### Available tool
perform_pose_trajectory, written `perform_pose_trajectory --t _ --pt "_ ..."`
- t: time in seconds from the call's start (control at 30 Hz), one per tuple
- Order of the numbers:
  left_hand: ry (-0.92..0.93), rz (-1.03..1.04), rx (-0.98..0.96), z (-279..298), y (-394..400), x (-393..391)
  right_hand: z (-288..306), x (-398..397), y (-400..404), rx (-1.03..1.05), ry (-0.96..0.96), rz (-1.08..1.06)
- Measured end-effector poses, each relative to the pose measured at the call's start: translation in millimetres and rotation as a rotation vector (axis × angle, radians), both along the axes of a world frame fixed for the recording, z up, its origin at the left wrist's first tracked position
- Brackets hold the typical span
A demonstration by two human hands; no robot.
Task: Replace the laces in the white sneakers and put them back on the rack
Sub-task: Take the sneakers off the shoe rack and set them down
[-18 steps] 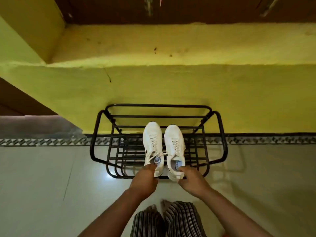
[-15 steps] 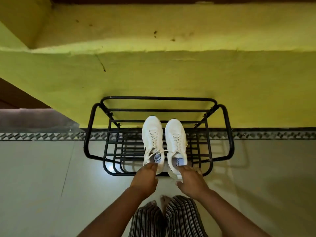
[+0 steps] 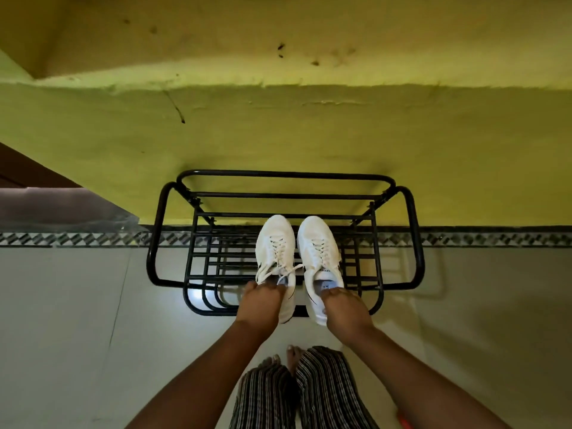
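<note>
A: Standing over the rack (image 3: 413, 230), bare feet on pale glossy floor tile (image 3: 77, 320). Black metal tube frame, open bars, several tiers visible through one another. It sits against a yellow-green plastered wall (image 3: 278, 134) with a ledge partway up; dark marks and a thin crack on the plaster.

B: Where are the sneakers?

A: Both on the top tier, side by side, toes to the wall, heels toward me at the front edge. Left sneaker (image 3: 275, 243) and right sneaker (image 3: 318, 246) nearly touch. Both are laced; loose lace ends (image 3: 289, 272) trail across the left one's opening.

B: Your hands?

A: My left hand (image 3: 260, 301) has fingers curled over the left sneaker's heel collar, grasping it. My right hand (image 3: 346, 308) is curled round the heel of the right sneaker the same way.

B: Anything else down there?

A: A patterned black-and-white tile border (image 3: 77, 239) along the wall's foot. Bright glare on the floor under the rack's front left. Dark wood at far left. My striped trousers (image 3: 325, 391) at bottom of view.
</note>
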State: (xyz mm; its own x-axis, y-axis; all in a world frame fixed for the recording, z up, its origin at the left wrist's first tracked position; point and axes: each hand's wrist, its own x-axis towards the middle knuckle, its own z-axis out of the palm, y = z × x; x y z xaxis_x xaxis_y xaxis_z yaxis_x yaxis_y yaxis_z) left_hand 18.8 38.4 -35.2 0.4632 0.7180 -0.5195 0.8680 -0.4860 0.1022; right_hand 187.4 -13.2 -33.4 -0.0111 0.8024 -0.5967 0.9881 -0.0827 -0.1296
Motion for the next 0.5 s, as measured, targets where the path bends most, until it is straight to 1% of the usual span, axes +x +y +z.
perform_pose_trajectory --t 0.13,0.27,0.4,0.5 --pt "0.005 -0.006 0.01 51 -5 -4 48 12 8 -0.024 0.04 -0.024" --pt "0.019 -0.018 -0.002 86 -29 -9 88 12 -3 -0.077 0.062 -0.026" --pt "0.001 0.016 -0.027 113 -61 -18 112 -1 -40 -0.114 0.085 -0.033" --pt "0.005 0.001 -0.032 128 -88 -30 125 -13 -74 -0.091 0.078 -0.033"
